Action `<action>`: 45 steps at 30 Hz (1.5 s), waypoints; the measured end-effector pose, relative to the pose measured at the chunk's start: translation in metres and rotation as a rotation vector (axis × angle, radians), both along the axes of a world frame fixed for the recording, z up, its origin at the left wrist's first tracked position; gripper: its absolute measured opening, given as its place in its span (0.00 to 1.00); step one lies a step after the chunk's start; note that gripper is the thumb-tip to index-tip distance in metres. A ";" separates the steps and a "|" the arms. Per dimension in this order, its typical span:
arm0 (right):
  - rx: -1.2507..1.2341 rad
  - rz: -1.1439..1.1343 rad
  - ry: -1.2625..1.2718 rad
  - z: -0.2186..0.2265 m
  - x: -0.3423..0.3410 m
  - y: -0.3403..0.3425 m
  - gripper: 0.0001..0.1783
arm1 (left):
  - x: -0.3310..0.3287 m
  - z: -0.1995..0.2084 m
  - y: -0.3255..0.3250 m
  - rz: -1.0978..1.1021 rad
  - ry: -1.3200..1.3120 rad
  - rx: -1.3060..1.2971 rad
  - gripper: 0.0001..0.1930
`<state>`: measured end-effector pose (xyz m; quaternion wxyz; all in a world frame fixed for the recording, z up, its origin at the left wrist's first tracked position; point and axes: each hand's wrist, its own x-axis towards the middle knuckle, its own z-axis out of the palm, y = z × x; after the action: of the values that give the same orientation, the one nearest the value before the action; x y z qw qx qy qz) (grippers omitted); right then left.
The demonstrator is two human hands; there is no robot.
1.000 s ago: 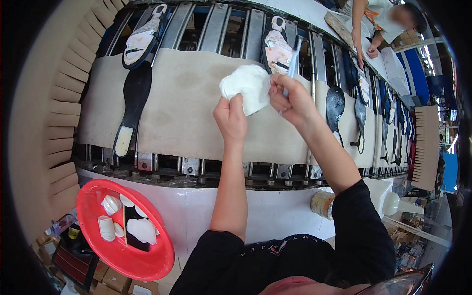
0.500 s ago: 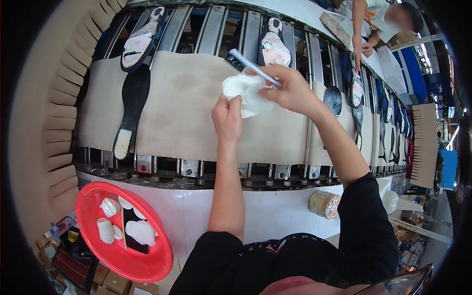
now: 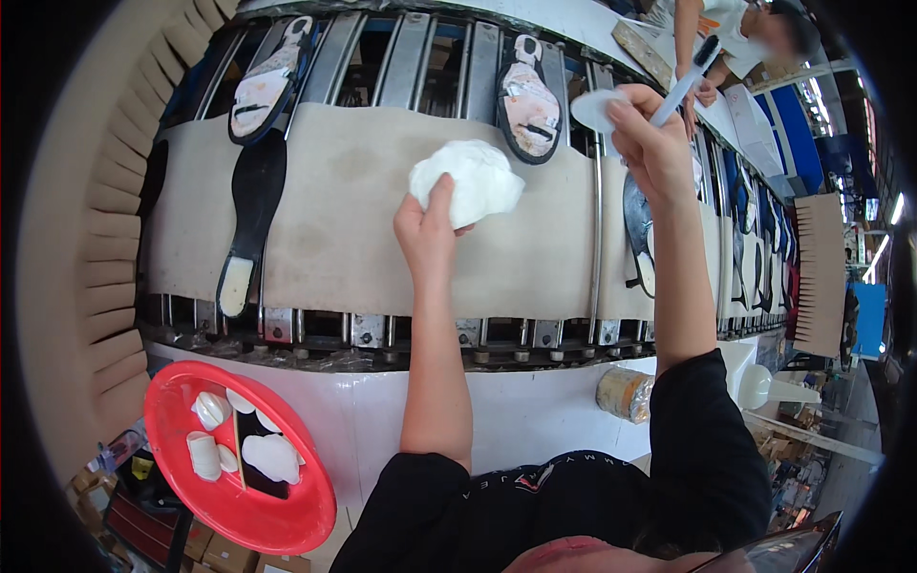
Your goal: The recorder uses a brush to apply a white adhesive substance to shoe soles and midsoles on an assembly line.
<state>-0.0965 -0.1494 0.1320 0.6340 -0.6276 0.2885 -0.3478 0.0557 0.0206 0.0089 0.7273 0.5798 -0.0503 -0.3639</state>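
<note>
My left hand (image 3: 427,222) is closed around a stack of thin white pads (image 3: 478,181), thumb on top, over the middle of the tan sheet. My right hand (image 3: 653,143) is raised further right and pinches a single oval white pad (image 3: 593,111) by its edge. That same hand also holds a brush (image 3: 676,95) with a pale handle and dark bristles pointing up and away. Between my hands, further back, lies a sandal (image 3: 528,105) with a pinkish-white, patchy surface. Partly behind my right forearm is a dark sole (image 3: 638,224).
A tan sheet (image 3: 334,210) covers the metal-slat conveyor (image 3: 411,67). At left are another sandal (image 3: 272,86) and a long black sole (image 3: 253,191). Nearer me stand a red basin (image 3: 162,430) with white pads and a wrapped jar (image 3: 626,394). Another person (image 3: 731,33) works across the conveyor.
My right hand has moved right and away from the stack, carrying one oval pad and the brush. The stack stays in my left hand, which has shifted slightly left.
</note>
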 end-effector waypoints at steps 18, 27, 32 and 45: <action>-0.648 -0.393 0.747 -0.120 0.022 -0.029 0.34 | 0.008 -0.004 0.002 0.048 -0.026 -0.064 0.14; 0.072 -0.326 0.511 -0.135 0.020 -0.034 0.40 | 0.011 -0.004 0.004 0.023 -0.026 -0.033 0.13; 0.046 -0.454 0.311 -0.156 0.022 -0.034 0.30 | 0.011 -0.005 0.004 0.017 -0.034 -0.029 0.13; 0.120 -0.511 0.143 -0.144 0.039 -0.008 0.37 | 0.019 -0.006 0.005 0.021 -0.018 -0.042 0.14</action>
<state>-0.0577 -0.1574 -0.0121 0.5396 -0.5186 0.5017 -0.4338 0.0742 0.0254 0.0028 0.7427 0.5680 -0.0582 -0.3499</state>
